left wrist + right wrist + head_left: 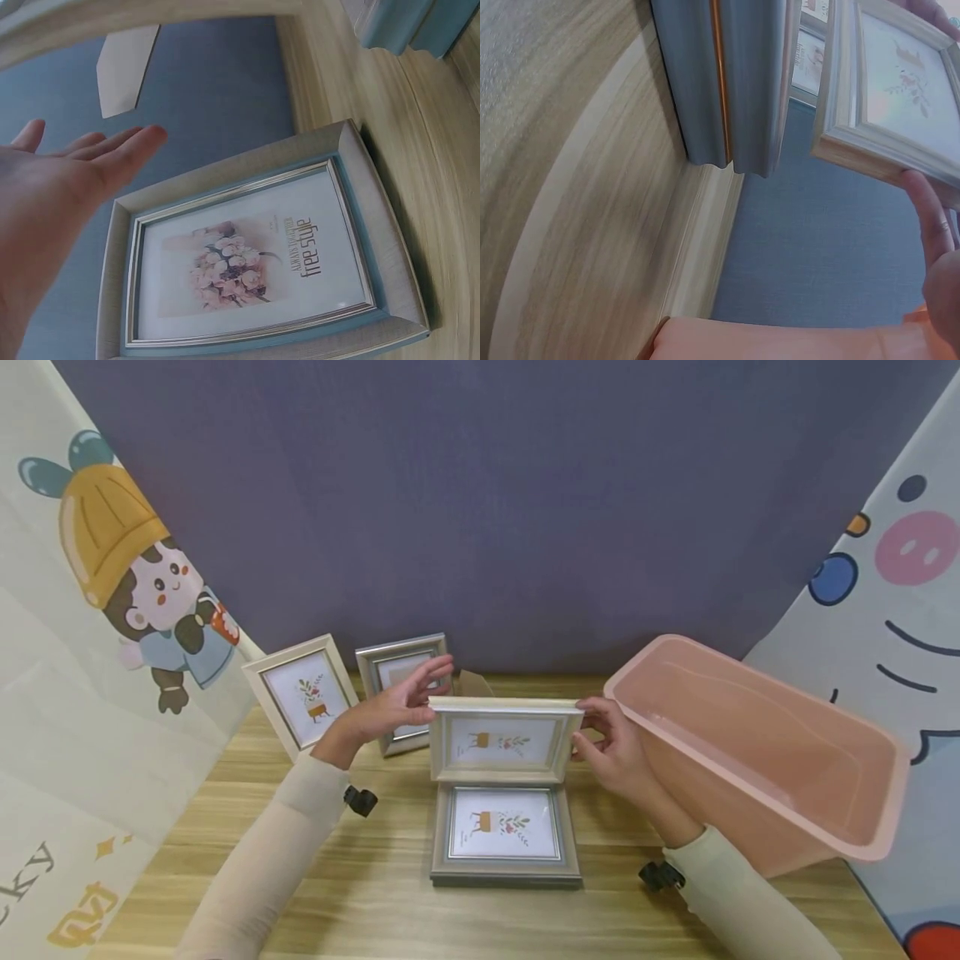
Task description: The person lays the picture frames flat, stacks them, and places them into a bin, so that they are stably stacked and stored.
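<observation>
A cream picture frame (498, 743) with a plant print is held tilted up in the head view, above the back part of a stack of grey picture frames (505, 863). My right hand (618, 747) pinches its right end; in the right wrist view a finger (928, 214) presses along the frame's edge. At the left end is my left hand (386, 710), its fingers stretched out and its thumb at the frame's corner. Whether that thumb touches is unclear. Behind the held frame, a stand flap (474, 683) sticks out.
Two more frames stand at the back left: a cream frame (300, 697) and a silver-grey frame (369, 681), partly hidden by my left hand. On the right sits a pink plastic bin (757, 693). A dark blue-grey partition (480, 527) rises behind the wooden table (337, 893).
</observation>
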